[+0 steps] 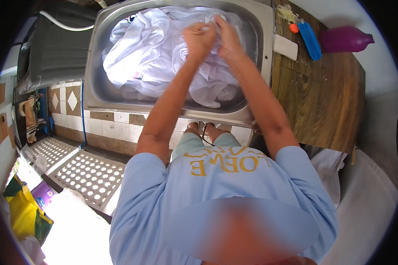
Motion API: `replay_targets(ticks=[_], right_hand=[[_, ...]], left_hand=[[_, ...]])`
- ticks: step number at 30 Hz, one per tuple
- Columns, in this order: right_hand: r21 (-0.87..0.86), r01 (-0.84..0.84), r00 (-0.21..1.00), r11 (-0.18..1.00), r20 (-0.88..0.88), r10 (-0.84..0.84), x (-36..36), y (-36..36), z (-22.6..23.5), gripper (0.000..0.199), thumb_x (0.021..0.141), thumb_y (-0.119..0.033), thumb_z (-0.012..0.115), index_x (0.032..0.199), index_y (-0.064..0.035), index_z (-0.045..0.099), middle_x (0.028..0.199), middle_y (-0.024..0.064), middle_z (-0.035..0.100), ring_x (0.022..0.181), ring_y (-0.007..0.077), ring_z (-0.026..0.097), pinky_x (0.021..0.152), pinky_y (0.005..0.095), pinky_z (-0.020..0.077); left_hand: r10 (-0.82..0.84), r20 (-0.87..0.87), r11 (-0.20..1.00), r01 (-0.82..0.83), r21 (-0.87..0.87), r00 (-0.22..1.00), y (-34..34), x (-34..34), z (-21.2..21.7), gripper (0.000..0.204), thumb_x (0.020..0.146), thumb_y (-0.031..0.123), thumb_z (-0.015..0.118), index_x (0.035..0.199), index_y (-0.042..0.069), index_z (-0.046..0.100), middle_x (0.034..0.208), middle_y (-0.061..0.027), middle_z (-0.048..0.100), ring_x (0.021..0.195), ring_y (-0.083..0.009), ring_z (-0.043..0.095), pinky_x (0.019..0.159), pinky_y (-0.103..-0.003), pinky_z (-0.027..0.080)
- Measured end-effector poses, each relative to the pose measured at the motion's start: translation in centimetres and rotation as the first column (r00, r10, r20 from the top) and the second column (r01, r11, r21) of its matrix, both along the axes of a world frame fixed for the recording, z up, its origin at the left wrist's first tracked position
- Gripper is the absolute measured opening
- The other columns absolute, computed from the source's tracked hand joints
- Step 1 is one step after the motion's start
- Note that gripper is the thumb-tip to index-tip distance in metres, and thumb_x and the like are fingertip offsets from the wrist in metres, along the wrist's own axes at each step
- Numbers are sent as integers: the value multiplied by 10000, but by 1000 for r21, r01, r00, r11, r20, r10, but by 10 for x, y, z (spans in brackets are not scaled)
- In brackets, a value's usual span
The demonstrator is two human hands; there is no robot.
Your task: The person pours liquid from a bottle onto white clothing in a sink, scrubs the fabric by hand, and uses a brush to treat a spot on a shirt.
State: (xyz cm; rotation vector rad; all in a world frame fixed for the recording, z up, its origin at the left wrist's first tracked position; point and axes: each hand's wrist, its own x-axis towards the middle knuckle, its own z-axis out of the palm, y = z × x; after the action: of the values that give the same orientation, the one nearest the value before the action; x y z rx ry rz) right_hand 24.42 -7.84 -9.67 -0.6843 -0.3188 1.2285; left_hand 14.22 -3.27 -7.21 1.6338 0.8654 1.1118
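A heap of wet white cloth point(150, 57) fills most of a metal sink point(91, 81). Over its far right part my two hands are close together. My left hand point(200, 40) is closed, its fingers curled round a bunched piece of the white cloth. Beside it my right hand point(228, 40) grips the same cloth, with the thumb side up and the palm turned toward the left hand. Just where the fingers meet, the gathered fabric is partly hidden. Loose folds hang from the hands down to the heap.
On the wooden counter point(305, 97) right of the sink lie a white block point(285, 47), a blue brush-like piece point(309, 40), a small orange ball point(293, 28) and a purple bottle point(347, 39). A dark grey ribbed bin-like object point(59, 48) stands left, above a perforated grey rack point(90, 176).
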Motion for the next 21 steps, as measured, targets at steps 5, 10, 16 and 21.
replay_targets(ticks=[5, 10, 16, 21], right_hand=[[-280, -234, 834, 931, 433, 340, 33, -68, 103, 547, 918, -407, 582, 1269, 10, 536, 1097, 58, 633, 921, 149, 616, 831, 329, 490], [-784, -184, 480, 593, 455, 750, 35, -76, 103, 446, 927, -485, 543, 980, -55, 648, 902, -14, 626, 742, 97, 572, 668, 264, 457], [-649, 33, 144, 760, 756, 638, 19, -57, 56, 311, 904, -373, 607, 800, -85, 553, 764, -65, 487, 672, 33, 409, 557, 237, 318], [-527, -145, 541, 837, 666, 513, 9, -72, 156, 184, 887, -224, 633, 805, -79, 554, 773, -72, 514, 718, 17, 463, 610, 208, 367]], left_hand=[[-213, -497, 961, 272, 48, 841, 15, -77, 34, 381, 672, 316, 719, 1004, 140, 653, 1013, -87, 587, 929, -268, 577, 803, -447, 461], [-205, -708, 757, 568, 323, 676, -45, -80, 36, 283, 728, 321, 681, 983, 199, 673, 959, -45, 583, 997, -286, 541, 792, -504, 427], [-641, -492, 703, 707, -69, 589, -34, -80, 65, 241, 785, 224, 644, 1018, 165, 652, 1038, -68, 612, 983, -300, 570, 782, -458, 453], [-367, -267, 734, 454, 505, 891, 66, -54, 20, 395, 832, 126, 648, 1218, 91, 570, 941, -122, 644, 852, -233, 619, 714, -335, 488]])
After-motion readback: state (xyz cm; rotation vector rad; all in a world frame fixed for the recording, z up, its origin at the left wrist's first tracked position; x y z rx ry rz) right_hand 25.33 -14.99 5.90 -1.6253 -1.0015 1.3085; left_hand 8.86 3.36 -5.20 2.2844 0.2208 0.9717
